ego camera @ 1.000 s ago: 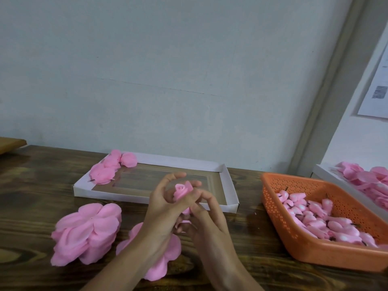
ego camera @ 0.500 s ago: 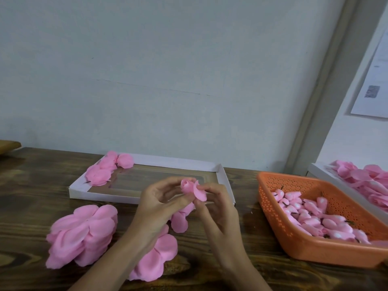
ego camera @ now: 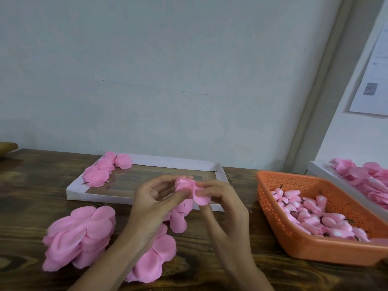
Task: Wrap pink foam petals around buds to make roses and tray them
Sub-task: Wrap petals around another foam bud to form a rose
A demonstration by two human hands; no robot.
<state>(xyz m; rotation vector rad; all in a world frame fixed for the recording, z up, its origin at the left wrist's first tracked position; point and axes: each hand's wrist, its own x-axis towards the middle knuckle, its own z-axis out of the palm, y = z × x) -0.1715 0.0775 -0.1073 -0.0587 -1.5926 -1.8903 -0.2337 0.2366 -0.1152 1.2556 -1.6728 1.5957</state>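
Craft wkshp: petal stacks (ego camera: 79, 236), bud basket (ego camera: 315, 252), tray (ego camera: 180, 163).

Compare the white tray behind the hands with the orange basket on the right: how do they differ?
The white tray is shallow with plain low walls; the orange basket is deeper, its walls perforated. The tray holds only a few pink roses in its far left corner; the basket holds a heap of buds. Both are rectangular and sit on the wooden table.
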